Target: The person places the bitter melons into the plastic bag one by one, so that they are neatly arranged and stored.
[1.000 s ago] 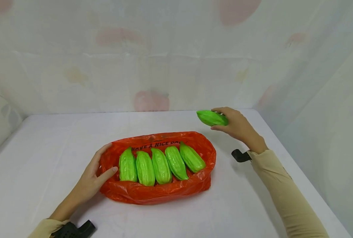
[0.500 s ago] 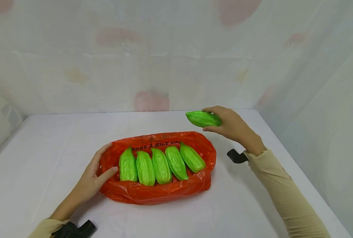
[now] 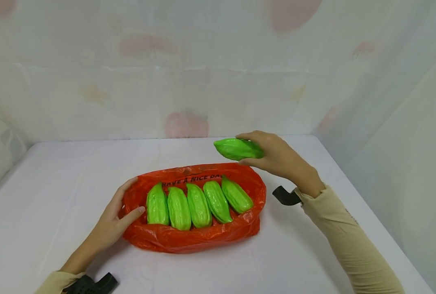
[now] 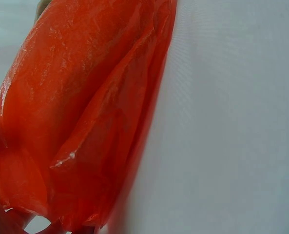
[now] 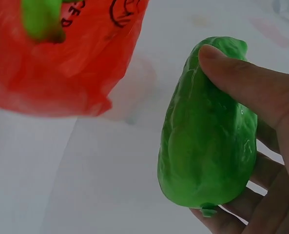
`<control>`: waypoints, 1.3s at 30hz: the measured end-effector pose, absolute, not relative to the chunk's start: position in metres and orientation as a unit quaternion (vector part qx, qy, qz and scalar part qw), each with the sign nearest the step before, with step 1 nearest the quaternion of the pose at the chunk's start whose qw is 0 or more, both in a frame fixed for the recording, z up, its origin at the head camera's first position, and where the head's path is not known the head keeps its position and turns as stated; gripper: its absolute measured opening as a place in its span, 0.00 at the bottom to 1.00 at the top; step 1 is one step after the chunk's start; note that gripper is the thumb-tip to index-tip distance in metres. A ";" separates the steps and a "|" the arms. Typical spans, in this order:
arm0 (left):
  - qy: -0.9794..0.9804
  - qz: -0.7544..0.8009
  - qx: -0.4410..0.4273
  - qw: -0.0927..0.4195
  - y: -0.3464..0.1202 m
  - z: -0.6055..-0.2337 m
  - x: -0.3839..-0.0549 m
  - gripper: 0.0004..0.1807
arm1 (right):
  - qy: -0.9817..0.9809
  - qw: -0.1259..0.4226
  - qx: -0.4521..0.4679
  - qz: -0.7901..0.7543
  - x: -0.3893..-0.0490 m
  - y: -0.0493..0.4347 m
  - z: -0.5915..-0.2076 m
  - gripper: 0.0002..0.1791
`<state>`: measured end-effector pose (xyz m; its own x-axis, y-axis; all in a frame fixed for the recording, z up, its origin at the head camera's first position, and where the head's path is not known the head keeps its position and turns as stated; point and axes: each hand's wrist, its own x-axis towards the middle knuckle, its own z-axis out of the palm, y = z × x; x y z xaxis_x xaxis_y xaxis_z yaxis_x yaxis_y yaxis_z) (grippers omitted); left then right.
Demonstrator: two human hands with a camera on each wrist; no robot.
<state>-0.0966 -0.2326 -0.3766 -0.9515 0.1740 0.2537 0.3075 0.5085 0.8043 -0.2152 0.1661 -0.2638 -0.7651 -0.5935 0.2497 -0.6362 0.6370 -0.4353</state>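
Note:
In the head view, a red plastic bag lies wide open on the white table with several bright green bitter melons side by side in it. My left hand holds the bag's left rim, thumb over the inner side; most of its fingers are hidden. Above the bag's back right rim, my right hand grips another bitter melon between thumb and fingers. That ribbed melon, with a short stem nub, fills the middle of the right wrist view, apart from the bag.
The white-covered table surrounds the bag. Behind it hangs a pale curtain with faded pink and yellow patches. A similar sheet hangs on the right. Black wrist mounts stick out from both sleeves.
My right hand has moved left with the bitter melon, from beyond the bag's right end to above its back right rim. The left hand and the bag are about where they were.

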 end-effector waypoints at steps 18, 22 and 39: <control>-0.869 -0.472 -0.132 0.065 -0.234 -0.377 -0.096 0.40 | -0.887 0.010 0.407 0.217 -0.204 0.123 -0.255 0.32; -0.872 -0.469 -0.128 0.063 -0.235 -0.379 -0.096 0.40 | -0.883 -0.005 0.426 0.196 -0.203 0.113 -0.258 0.31; -0.866 -0.479 -0.129 0.059 -0.233 -0.379 -0.097 0.40 | -0.884 -0.098 0.434 0.144 -0.199 0.084 -0.281 0.30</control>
